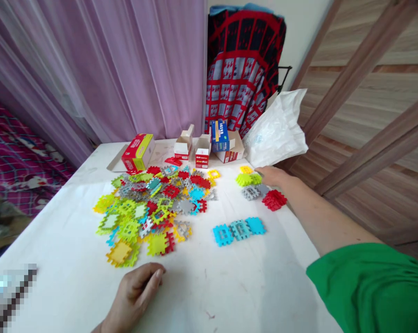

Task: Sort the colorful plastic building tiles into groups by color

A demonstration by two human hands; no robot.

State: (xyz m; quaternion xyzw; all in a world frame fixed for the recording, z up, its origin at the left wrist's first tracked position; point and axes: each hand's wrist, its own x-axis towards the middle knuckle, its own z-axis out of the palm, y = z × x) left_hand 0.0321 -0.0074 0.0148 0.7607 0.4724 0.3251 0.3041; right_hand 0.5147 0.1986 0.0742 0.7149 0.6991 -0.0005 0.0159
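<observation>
Right hand (271, 175) lies flat, empty, just beside lime plastic waffle blocks (248, 179); left hand (134, 293) rests half-curled, empty, near the heaped pile (146, 212).

Single head-worn camera, looking forward and down from near edge of white surface (222, 286), close above it; left hand (132, 296) and right hand (273, 175) in lower frame; purple curtain (125, 69) behind.

Interlocking plastic waffle tiles (149, 208) are lying flat in a loose multicoloured heap; three joined blue tiles (239, 231) are sitting apart to the right, near a small cluster of red, grey and green tiles (260, 192).
</observation>
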